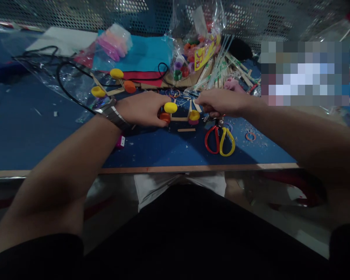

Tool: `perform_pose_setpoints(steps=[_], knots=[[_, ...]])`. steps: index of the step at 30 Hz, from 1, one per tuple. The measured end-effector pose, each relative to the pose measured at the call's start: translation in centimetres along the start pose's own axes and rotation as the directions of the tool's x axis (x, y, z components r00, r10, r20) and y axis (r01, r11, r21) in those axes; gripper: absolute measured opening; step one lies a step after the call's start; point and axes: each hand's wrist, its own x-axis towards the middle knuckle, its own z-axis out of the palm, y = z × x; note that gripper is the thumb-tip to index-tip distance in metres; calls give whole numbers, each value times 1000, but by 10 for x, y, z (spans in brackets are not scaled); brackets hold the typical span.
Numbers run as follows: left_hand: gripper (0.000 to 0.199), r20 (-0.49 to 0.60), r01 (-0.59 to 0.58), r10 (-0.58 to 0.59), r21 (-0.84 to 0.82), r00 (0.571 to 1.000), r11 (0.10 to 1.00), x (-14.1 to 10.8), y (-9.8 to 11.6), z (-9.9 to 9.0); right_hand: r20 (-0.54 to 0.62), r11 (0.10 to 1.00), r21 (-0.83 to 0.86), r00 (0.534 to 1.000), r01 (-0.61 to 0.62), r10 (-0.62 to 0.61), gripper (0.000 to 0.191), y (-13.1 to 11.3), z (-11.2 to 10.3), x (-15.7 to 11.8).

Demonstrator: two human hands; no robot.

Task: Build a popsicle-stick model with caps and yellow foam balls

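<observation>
My left hand [147, 109], with a watch on the wrist, grips the left end of a small stick frame [179, 119] that has yellow and orange caps [170, 107] as wheels. My right hand [214, 102] has its fingers bent together beyond the frame's right end; whatever they may hold is too small to make out. Just below my right hand lie scissors [219, 140] with one red and one yellow handle. A loose wooden stick [186, 130] rests in front of the frame. Another capped stick frame [116, 92] stands behind my left wrist.
Behind the hands are a plastic bag of coloured caps [189, 58], a pile of sticks [218, 72], blue sheets [147, 54] and a bag of pastel pieces [113, 42]. A black cord [60, 79] loops at the left. The table's edge [163, 169] runs in front.
</observation>
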Motion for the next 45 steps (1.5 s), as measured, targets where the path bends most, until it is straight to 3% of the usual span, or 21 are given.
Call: perform_pose_setpoints(steps=[3,5,7,9,13,19,25,30,41,45], knots=[[28,9,26,-26,30,1000,999,0,2,-1,-72,959,-190,971,212,-228,49,11,-2,-13],[27,14,34,-35,54,999,998,-1,5,-1,-95,885,-283,908,369,-409,62,19,3,-19],[27,17,33,-34,69,999,997,-1,6,-2,-95,829,-341,861,444,-500,69,28,13,-20],[28,20,28,-30,66,999,997,-1,7,-2,-102,805,-375,843,459,-528,66,35,25,-18],[30,31,31,-33,66,999,997,0,5,-3,-107,814,-370,850,447,-515,53,43,42,-12],[29,44,49,-53,96,998,994,-2,8,-4,-151,861,-298,871,412,-468,39,40,47,-12],[31,33,35,-37,58,999,998,-2,7,-4,-168,893,-258,892,370,-419,40,35,49,-13],[30,24,4,-5,38,1000,999,-2,3,-3,-141,888,-269,897,372,-418,58,30,47,-18],[30,32,17,-18,17,999,1000,-2,3,-3,-133,871,-395,919,294,-370,28,17,56,-14],[32,22,4,-4,16,1000,1000,-1,2,-3,-128,864,-403,916,302,-380,29,14,56,-15]])
